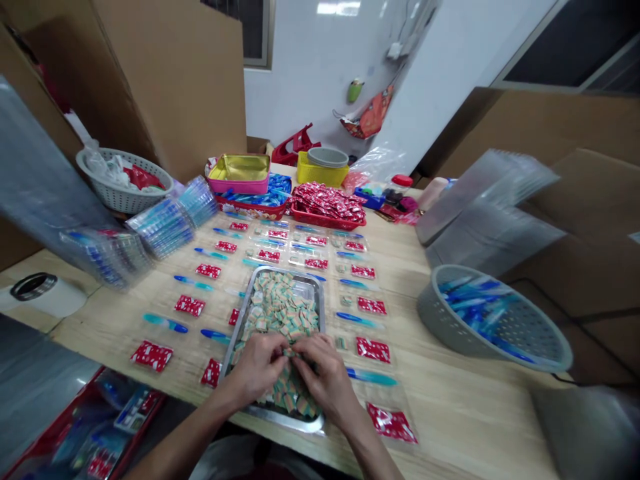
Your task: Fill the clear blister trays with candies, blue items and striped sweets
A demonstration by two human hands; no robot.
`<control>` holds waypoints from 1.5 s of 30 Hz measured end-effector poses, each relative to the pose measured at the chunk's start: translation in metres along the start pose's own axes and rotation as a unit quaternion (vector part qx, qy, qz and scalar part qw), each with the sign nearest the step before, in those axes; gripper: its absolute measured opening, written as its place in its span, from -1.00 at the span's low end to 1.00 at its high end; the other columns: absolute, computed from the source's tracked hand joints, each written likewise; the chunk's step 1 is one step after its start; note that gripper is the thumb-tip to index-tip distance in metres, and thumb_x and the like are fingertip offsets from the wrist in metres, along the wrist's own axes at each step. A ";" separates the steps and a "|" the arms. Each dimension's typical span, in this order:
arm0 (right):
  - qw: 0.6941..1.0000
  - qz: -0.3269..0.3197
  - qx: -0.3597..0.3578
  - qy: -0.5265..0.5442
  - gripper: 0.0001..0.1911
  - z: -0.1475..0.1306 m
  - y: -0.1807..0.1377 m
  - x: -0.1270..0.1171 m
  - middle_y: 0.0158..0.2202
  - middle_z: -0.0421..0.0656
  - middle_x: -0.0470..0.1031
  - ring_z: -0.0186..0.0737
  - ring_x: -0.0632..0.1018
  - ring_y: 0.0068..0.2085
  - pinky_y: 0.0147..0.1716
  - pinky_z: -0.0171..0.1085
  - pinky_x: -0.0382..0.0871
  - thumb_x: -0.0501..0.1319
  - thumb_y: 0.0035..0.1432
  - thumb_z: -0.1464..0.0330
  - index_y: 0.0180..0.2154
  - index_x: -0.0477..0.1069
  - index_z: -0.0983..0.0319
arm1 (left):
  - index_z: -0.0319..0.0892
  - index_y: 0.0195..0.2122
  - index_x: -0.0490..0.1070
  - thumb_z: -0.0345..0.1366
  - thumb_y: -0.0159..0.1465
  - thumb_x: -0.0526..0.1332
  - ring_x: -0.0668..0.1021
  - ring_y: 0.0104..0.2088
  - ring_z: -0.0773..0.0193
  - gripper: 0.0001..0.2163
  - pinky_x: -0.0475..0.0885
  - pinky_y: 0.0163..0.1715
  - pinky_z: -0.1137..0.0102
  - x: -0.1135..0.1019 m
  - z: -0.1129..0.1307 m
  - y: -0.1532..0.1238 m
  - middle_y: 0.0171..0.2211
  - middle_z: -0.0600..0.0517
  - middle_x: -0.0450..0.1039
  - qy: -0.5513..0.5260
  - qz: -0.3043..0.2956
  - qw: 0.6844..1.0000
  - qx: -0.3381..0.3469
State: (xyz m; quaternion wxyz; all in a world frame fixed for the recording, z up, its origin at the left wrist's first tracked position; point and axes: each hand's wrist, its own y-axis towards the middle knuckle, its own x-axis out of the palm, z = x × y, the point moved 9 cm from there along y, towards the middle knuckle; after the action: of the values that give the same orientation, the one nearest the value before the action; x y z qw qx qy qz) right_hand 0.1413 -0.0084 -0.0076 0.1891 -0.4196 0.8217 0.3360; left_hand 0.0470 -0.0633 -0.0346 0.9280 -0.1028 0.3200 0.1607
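Note:
A metal tray (321, 313) holds a heap of small square pieces (285, 300) with pale green and orange stripes, which look like small erasers. Over its near half, my left hand (263, 363) and my right hand (320, 363) meet with fingertips pinched together. Between them shows a small striped piece (287, 352), partly hidden by the fingers. Clear plastic blister trays lie in rows on both sides. Many hold a blue pen-like piece (373, 377) and a red packet with white spots (373, 349); some on the right also hold a striped piece (343, 343).
To the right stands a grey basket (430, 307) of blue pen-like pieces, near stacked clear trays (493, 227). A red tray (327, 219) of red packets sits at the back, beside a pink tin (240, 185). Filled packs (160, 227), a white basket (127, 197) and cardboard (175, 80) stand left.

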 end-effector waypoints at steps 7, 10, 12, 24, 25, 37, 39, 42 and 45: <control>0.989 -0.070 -0.112 -0.064 -0.80 -0.027 0.028 0.011 -0.40 -0.18 0.50 -0.22 0.50 -0.36 -0.03 -0.04 0.22 0.06 0.16 0.55 -0.29 0.37 0.17 | -0.23 -0.46 0.46 -0.46 0.00 0.13 0.38 -0.55 0.36 -0.87 0.19 -0.53 0.50 -0.014 -0.019 -0.004 -0.62 0.14 0.34 -0.118 0.045 0.991 -0.048; 0.986 -0.118 -0.113 -0.042 -0.82 -0.032 0.049 0.023 -0.45 -0.21 0.48 -0.23 0.49 -0.38 -0.01 -0.04 0.23 0.09 0.11 0.55 -0.35 0.37 0.17 | -0.25 -0.48 0.44 -0.44 0.00 0.13 0.35 -0.58 0.39 -0.89 0.16 -0.56 0.50 -0.025 -0.033 -0.005 -0.64 0.15 0.30 -0.195 0.071 0.976 -0.061; 0.985 -0.142 -0.099 -0.013 -0.83 -0.033 0.065 0.031 -0.49 -0.24 0.46 -0.25 0.48 -0.40 0.01 -0.05 0.23 0.12 0.04 0.55 -0.40 0.37 0.17 | -0.27 -0.46 0.44 -0.41 0.00 0.14 0.35 -0.58 0.40 -0.90 0.18 -0.56 0.51 -0.035 -0.044 -0.005 -0.63 0.15 0.31 -0.243 0.092 0.963 -0.067; 0.956 -0.285 0.005 -0.066 -0.89 0.046 0.217 0.143 -0.53 -0.25 0.46 -0.35 0.44 -0.48 -0.49 -0.43 0.26 0.17 -0.09 0.56 -0.46 0.43 0.29 | -0.29 -0.28 0.46 -0.27 0.08 0.20 0.51 -0.45 0.28 -0.77 0.38 -0.42 0.43 -0.072 -0.115 -0.017 -0.47 0.01 0.50 -0.297 0.210 0.923 -0.122; 0.950 -0.301 -0.001 -0.082 -0.88 0.051 0.225 0.153 -0.55 -0.26 0.45 -0.36 0.43 -0.49 -0.50 -0.43 0.23 0.18 -0.12 0.57 -0.48 0.43 0.29 | -0.28 -0.29 0.46 -0.28 0.09 0.18 0.52 -0.45 0.27 -0.79 0.39 -0.41 0.42 -0.073 -0.116 -0.017 -0.46 0.01 0.50 -0.283 0.203 0.929 -0.122; 0.861 -0.428 -0.147 -0.231 -0.83 0.035 0.233 0.199 -0.45 -0.16 0.56 -0.20 0.52 -0.34 -0.31 -0.32 0.22 0.22 -0.14 0.59 -0.48 0.50 0.24 | -0.39 -0.05 0.35 -0.57 0.06 0.04 0.21 0.20 -0.04 -0.61 0.09 0.21 0.11 -0.094 -0.107 0.040 0.11 -0.27 0.28 0.248 0.115 0.961 0.047; 0.857 -0.423 -0.161 -0.247 -0.83 0.034 0.228 0.200 -0.43 -0.14 0.57 -0.18 0.53 -0.32 -0.22 -0.28 0.22 0.21 -0.10 0.57 -0.44 0.50 0.24 | -0.42 -0.04 0.34 -0.58 0.06 0.03 0.23 0.19 -0.04 -0.59 0.08 0.21 0.11 -0.091 -0.109 0.046 0.10 -0.30 0.29 0.248 0.098 0.962 0.059; 0.852 -0.414 -0.179 -0.265 -0.83 0.033 0.221 0.201 -0.42 -0.11 0.58 -0.18 0.53 -0.32 -0.15 -0.26 0.18 0.19 -0.06 0.56 -0.41 0.50 0.25 | -0.39 0.02 0.29 -0.57 0.06 0.03 0.23 0.19 0.00 -0.55 0.10 0.19 0.13 -0.086 -0.107 0.048 0.12 -0.29 0.26 0.227 0.091 0.967 0.077; 0.849 -0.404 -0.196 -0.279 -0.82 0.033 0.215 0.201 -0.43 -0.07 0.57 -0.20 0.53 -0.35 -0.11 -0.25 0.15 0.14 -0.02 0.57 -0.40 0.49 0.28 | -0.36 0.07 0.23 -0.54 0.05 0.04 0.19 0.22 -0.01 -0.50 0.11 0.17 0.11 -0.081 -0.107 0.048 0.17 -0.28 0.20 0.218 0.087 0.969 0.078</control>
State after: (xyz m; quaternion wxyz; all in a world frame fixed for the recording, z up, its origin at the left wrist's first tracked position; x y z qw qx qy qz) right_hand -0.1489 -0.0072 -0.0652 0.4435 -0.6312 0.4096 0.4870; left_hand -0.0907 -0.0691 -0.0712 0.8236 -0.0346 0.5337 0.1888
